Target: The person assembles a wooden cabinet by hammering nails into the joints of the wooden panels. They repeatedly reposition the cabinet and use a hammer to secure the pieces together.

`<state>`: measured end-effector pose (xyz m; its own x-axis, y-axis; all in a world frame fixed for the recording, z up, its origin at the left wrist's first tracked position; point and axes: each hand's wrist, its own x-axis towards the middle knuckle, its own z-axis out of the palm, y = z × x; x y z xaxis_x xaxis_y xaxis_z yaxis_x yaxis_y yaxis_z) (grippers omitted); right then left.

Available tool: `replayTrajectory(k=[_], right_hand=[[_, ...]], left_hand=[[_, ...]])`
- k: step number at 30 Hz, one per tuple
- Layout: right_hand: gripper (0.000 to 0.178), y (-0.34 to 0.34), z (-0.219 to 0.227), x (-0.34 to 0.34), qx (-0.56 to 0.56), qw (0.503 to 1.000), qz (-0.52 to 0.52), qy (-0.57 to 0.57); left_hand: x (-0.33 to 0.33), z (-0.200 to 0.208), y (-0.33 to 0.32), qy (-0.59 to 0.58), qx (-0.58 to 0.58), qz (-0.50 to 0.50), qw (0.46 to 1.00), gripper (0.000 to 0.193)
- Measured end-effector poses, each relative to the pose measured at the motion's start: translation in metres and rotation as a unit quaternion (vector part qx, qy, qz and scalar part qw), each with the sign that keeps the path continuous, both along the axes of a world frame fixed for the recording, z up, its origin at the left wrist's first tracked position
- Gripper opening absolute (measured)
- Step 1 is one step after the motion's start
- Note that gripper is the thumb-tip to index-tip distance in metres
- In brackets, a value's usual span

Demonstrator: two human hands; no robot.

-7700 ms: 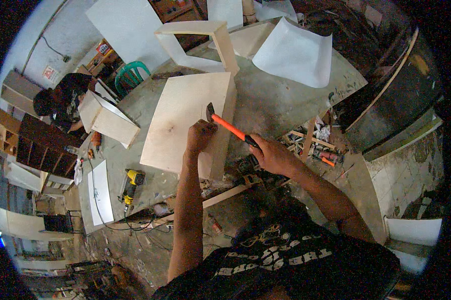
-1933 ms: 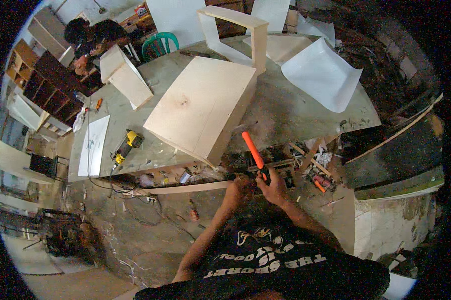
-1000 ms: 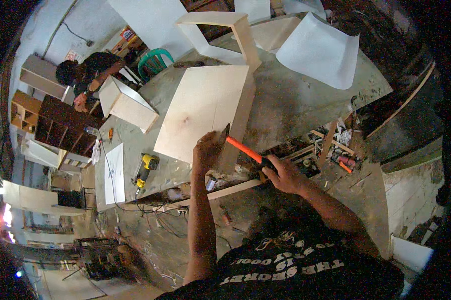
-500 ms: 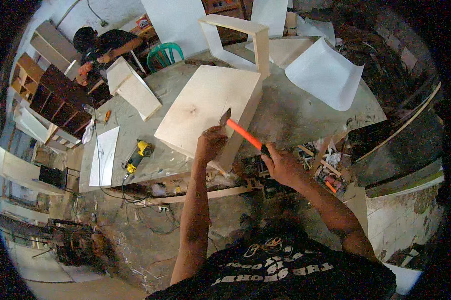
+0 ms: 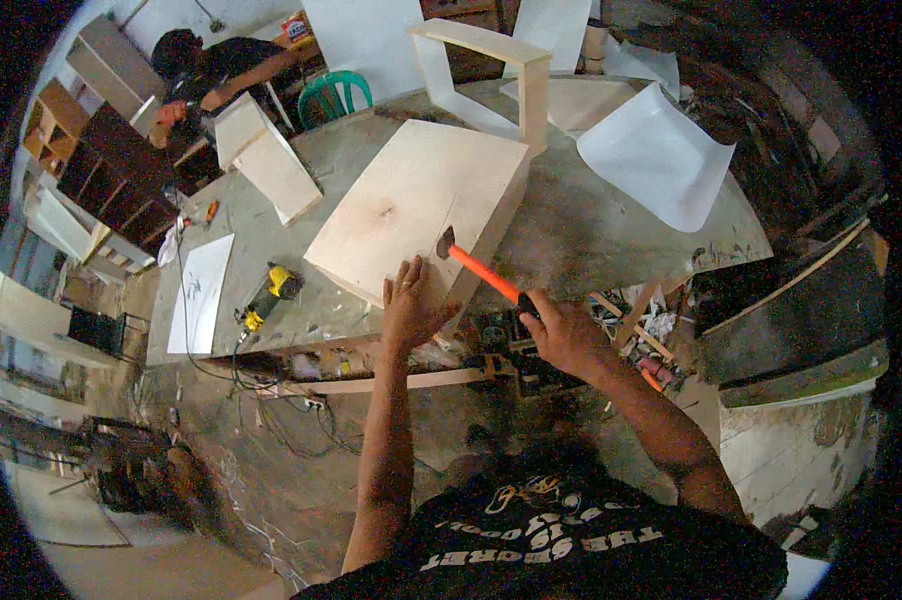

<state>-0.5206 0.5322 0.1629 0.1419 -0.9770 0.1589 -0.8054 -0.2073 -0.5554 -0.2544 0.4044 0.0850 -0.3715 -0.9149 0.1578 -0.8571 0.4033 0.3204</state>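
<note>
A pale wooden box [image 5: 391, 190] lies on the grey worktable [image 5: 601, 245], its broad flat panel facing up. My left hand [image 5: 411, 305] rests on the panel's near edge with fingers stretched out. Closed round the dark grip of an orange-handled hammer [image 5: 486, 273] is my right hand [image 5: 566, 335]. The hammer's dark head is at the panel near its right edge, just beyond my left fingertips; whether it touches the wood I cannot tell.
Left on the table lie a yellow and black power tool [image 5: 273, 293] with its cord, a white sheet [image 5: 201, 295] and a panel assembly [image 5: 271, 165]. Behind the box stands a wooden frame [image 5: 536, 95]; a curled white sheet [image 5: 656, 155] lies right. A co-worker [image 5: 236, 75] bends over work beyond a green chair [image 5: 336, 95].
My left hand has gone from closed fingers near the hammer head to lying spread on the panel's near edge. The hammer head has shifted slightly left and nearer.
</note>
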Motion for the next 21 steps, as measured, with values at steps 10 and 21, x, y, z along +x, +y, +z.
replayTrajectory(k=[10,21], right_hand=[[0.04,-0.007,0.038,0.003,0.024,0.999,-0.037,0.021],[0.041,-0.01,0.012,0.01,-0.016,0.997,-0.069,-0.003]], left_hand=[[-0.014,-0.008,0.012,0.033,-0.066,0.038,0.997,0.089],[-0.017,-0.007,0.015,0.044,-0.076,0.026,0.996,0.088]])
